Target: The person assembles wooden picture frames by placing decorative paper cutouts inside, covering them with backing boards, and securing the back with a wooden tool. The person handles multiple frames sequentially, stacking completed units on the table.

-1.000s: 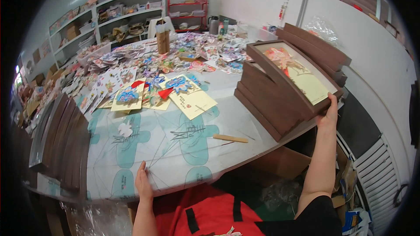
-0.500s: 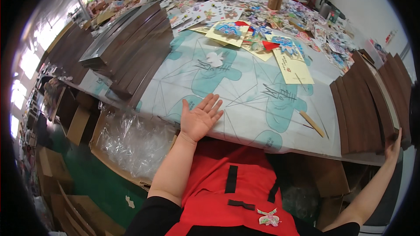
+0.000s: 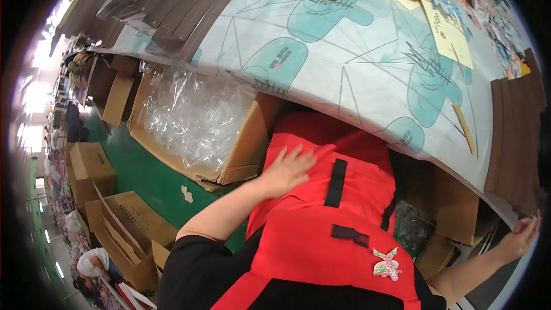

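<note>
Your left hand [image 3: 288, 167] lies flat and open on your red apron [image 3: 321, 218], fingers spread, gripping nothing, just beside a cardboard box [image 3: 244, 149] lined with clear plastic. Your right hand [image 3: 519, 235] reaches out at the far right, fingers curled at the edge of a stack of brown boards [image 3: 513, 138] on the table [image 3: 356, 69]; whether it grips them cannot be told. A wooden stick [image 3: 464, 127] lies on the patterned tablecloth.
</note>
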Motion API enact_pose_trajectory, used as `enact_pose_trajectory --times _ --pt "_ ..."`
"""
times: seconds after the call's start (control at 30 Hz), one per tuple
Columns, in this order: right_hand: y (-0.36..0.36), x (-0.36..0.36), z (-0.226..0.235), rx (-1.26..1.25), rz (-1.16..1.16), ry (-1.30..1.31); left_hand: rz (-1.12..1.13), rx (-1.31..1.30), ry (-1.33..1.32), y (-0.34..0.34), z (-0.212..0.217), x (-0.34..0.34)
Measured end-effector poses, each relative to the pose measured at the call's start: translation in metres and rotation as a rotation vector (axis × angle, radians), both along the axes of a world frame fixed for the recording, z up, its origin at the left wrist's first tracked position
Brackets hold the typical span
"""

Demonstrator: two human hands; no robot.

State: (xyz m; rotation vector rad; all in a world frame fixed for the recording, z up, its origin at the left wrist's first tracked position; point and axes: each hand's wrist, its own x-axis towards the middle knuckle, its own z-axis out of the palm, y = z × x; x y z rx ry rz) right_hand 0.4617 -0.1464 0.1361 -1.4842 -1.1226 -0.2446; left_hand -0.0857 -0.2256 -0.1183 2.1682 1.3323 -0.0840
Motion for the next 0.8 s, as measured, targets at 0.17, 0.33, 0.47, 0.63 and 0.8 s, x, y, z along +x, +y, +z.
enact_pose_trajectory --times 0.17,0.33,0.47,0.63,0.8 --pt "0.02 -0.103 -0.089 -0.405 0.372 0.131 0.293 0.071 0.024 -0.014 -0.035 -0.02" --pt "0.005 -0.16 -0.114 -0.581 0.72 -0.05 1.23 -0.657 -1.202 0.023 -0.045 -0.045" --pt "-0.007 -0.194 -0.134 -0.757 0.819 0.068 0.61 0.297 -0.4 0.017 -0.005 -0.021" --pt "-0.012 -0.211 -0.145 -0.747 1.026 -0.167 0.775 -0.29 -0.172 -0.03 -0.058 -0.058" --pt "-0.019 -0.213 -0.161 -0.889 0.943 0.022 0.832 0.22 -0.346 -0.024 -0.016 -0.038"
